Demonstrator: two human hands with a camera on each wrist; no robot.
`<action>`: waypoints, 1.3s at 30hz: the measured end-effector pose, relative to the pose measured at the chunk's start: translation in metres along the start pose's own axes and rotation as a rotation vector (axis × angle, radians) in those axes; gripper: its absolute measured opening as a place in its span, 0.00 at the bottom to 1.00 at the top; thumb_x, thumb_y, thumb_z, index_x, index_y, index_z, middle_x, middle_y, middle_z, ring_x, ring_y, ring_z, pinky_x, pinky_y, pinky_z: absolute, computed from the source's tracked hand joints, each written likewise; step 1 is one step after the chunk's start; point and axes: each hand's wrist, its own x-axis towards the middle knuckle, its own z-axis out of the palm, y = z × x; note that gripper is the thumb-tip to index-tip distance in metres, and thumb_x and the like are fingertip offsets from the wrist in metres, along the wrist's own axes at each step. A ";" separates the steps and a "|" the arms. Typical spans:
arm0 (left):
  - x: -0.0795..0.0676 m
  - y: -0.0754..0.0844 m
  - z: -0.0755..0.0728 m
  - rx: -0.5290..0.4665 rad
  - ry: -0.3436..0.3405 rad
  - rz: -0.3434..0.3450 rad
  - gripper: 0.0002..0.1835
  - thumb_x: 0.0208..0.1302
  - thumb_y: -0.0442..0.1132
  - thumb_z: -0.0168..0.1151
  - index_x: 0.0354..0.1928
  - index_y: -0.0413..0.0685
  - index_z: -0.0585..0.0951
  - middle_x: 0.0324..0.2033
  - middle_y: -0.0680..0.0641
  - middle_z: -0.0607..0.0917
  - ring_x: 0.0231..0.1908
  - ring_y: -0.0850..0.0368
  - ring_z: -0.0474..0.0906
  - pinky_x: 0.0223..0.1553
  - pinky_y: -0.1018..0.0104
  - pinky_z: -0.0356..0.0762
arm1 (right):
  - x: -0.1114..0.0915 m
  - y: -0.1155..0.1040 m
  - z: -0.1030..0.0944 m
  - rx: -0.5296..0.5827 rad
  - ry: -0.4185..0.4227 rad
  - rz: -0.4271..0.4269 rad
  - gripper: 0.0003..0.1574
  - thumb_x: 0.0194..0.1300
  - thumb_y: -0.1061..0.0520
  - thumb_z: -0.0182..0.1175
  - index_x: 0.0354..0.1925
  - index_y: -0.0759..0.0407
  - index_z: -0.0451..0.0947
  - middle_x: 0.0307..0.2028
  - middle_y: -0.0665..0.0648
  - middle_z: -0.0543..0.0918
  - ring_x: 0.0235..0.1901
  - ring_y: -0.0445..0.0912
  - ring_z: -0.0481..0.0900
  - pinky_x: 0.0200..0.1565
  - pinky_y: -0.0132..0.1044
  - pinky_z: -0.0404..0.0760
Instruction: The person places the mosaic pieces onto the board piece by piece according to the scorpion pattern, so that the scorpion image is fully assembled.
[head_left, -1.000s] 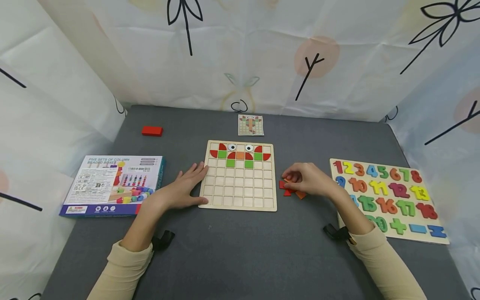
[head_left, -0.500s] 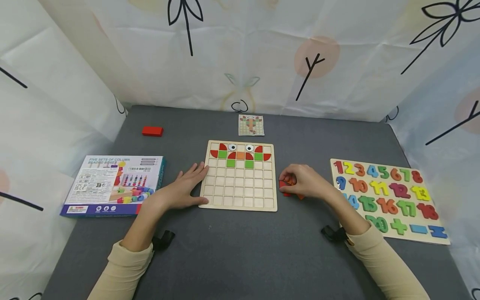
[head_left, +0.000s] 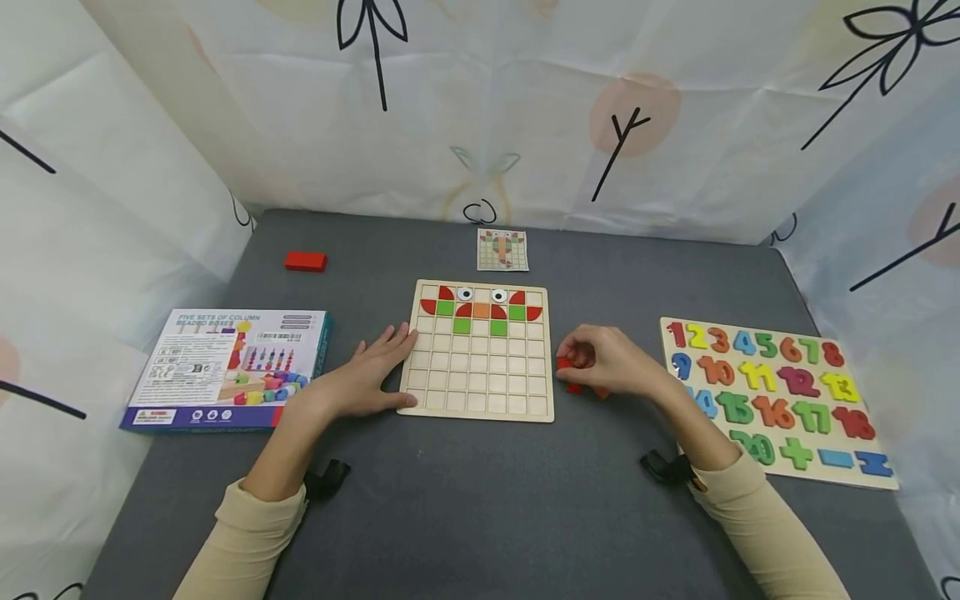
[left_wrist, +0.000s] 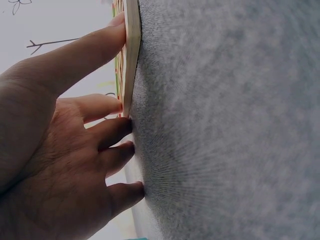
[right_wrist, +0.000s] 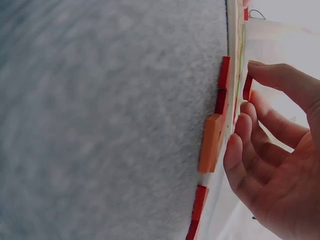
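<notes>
The square wooden grid board (head_left: 477,362) lies mid-table, its upper rows filled with red, green and orange tiles and two eye tiles. My left hand (head_left: 367,379) rests at its left edge, thumb and index finger touching the board, the other fingertips on the tabletop in the left wrist view. To the right of the board, my right hand (head_left: 611,358) pinches a small red tile (right_wrist: 247,87) between thumb and index finger. Below it lie loose tiles, among them an orange one (right_wrist: 210,145) and a red one (right_wrist: 224,72); in the head view the hand partly hides them.
A small pattern card (head_left: 502,250) lies behind the board. On the far left is a red block (head_left: 305,262), with a flat toy box (head_left: 225,371) nearer. A number puzzle board (head_left: 780,400) sits at right, partly under my right forearm. Fabric walls enclose the table.
My right hand has shifted slightly left over the loose tiles and its fingertips have closed on a tile. The left hand and the board have stayed put.
</notes>
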 end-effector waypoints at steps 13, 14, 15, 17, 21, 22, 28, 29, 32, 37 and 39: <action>0.001 -0.001 0.000 0.005 -0.001 -0.008 0.57 0.71 0.52 0.74 0.88 0.41 0.49 0.88 0.35 0.46 0.88 0.30 0.37 0.81 0.20 0.36 | 0.010 -0.016 -0.001 0.101 -0.008 -0.069 0.16 0.66 0.63 0.76 0.51 0.63 0.88 0.44 0.59 0.92 0.37 0.42 0.86 0.41 0.30 0.88; 0.001 -0.001 0.000 0.005 0.000 -0.006 0.57 0.71 0.52 0.74 0.88 0.41 0.49 0.88 0.34 0.46 0.88 0.29 0.37 0.81 0.20 0.36 | 0.011 -0.017 0.000 0.109 -0.009 -0.073 0.16 0.66 0.64 0.75 0.52 0.63 0.88 0.45 0.60 0.92 0.38 0.42 0.87 0.42 0.30 0.89; 0.001 -0.001 0.000 0.005 0.002 -0.003 0.57 0.71 0.52 0.74 0.88 0.41 0.49 0.88 0.34 0.46 0.88 0.29 0.37 0.81 0.20 0.37 | 0.012 -0.018 0.000 0.115 -0.009 -0.076 0.16 0.66 0.65 0.74 0.52 0.63 0.88 0.46 0.60 0.92 0.38 0.42 0.88 0.43 0.31 0.89; 0.000 -0.001 0.000 0.002 0.001 -0.002 0.56 0.71 0.52 0.74 0.88 0.41 0.49 0.88 0.34 0.46 0.88 0.29 0.37 0.81 0.20 0.36 | 0.015 -0.020 0.001 0.123 -0.005 -0.083 0.17 0.66 0.67 0.73 0.53 0.63 0.88 0.47 0.60 0.93 0.39 0.42 0.88 0.44 0.31 0.89; 0.000 -0.001 0.000 -0.006 -0.005 -0.004 0.57 0.71 0.52 0.73 0.88 0.41 0.49 0.88 0.35 0.46 0.88 0.30 0.36 0.82 0.21 0.35 | 0.020 -0.024 0.001 0.134 -0.007 -0.108 0.16 0.67 0.67 0.71 0.53 0.61 0.89 0.48 0.58 0.93 0.36 0.42 0.85 0.42 0.31 0.87; 0.000 -0.001 0.000 -0.009 -0.008 -0.007 0.57 0.71 0.52 0.73 0.88 0.42 0.49 0.88 0.35 0.45 0.88 0.30 0.36 0.82 0.21 0.35 | 0.022 -0.026 0.001 0.134 -0.008 -0.119 0.16 0.67 0.67 0.70 0.53 0.61 0.89 0.48 0.58 0.92 0.36 0.42 0.85 0.43 0.31 0.87; 0.001 -0.003 0.000 -0.006 -0.017 -0.021 0.57 0.71 0.52 0.73 0.88 0.43 0.47 0.89 0.37 0.44 0.88 0.32 0.34 0.83 0.22 0.33 | 0.034 -0.031 0.003 0.111 -0.017 -0.146 0.16 0.71 0.68 0.66 0.54 0.61 0.90 0.49 0.57 0.88 0.41 0.45 0.82 0.46 0.37 0.86; 0.001 -0.003 0.000 -0.005 -0.016 -0.020 0.57 0.72 0.51 0.73 0.88 0.43 0.47 0.89 0.37 0.44 0.88 0.32 0.34 0.83 0.22 0.33 | 0.036 -0.032 0.003 0.112 -0.022 -0.140 0.16 0.71 0.68 0.65 0.54 0.60 0.90 0.49 0.57 0.88 0.41 0.45 0.82 0.47 0.38 0.86; 0.001 -0.003 0.000 -0.008 -0.017 -0.022 0.57 0.72 0.51 0.73 0.88 0.43 0.47 0.89 0.37 0.43 0.88 0.32 0.34 0.83 0.23 0.33 | 0.041 -0.036 0.004 0.114 -0.033 -0.118 0.19 0.72 0.69 0.61 0.55 0.60 0.90 0.48 0.57 0.88 0.40 0.45 0.82 0.46 0.39 0.84; 0.001 -0.004 0.000 -0.004 -0.015 -0.012 0.57 0.71 0.52 0.73 0.88 0.42 0.48 0.88 0.36 0.44 0.88 0.31 0.35 0.82 0.22 0.34 | 0.053 -0.041 0.004 0.102 -0.037 -0.103 0.17 0.71 0.67 0.62 0.56 0.61 0.88 0.44 0.57 0.90 0.37 0.45 0.84 0.43 0.37 0.83; 0.001 -0.004 0.001 -0.007 -0.014 -0.013 0.57 0.71 0.51 0.73 0.88 0.42 0.48 0.88 0.36 0.44 0.88 0.31 0.35 0.82 0.22 0.33 | 0.057 -0.043 0.005 0.108 -0.034 -0.100 0.14 0.72 0.66 0.65 0.54 0.61 0.87 0.43 0.57 0.91 0.38 0.45 0.86 0.43 0.38 0.85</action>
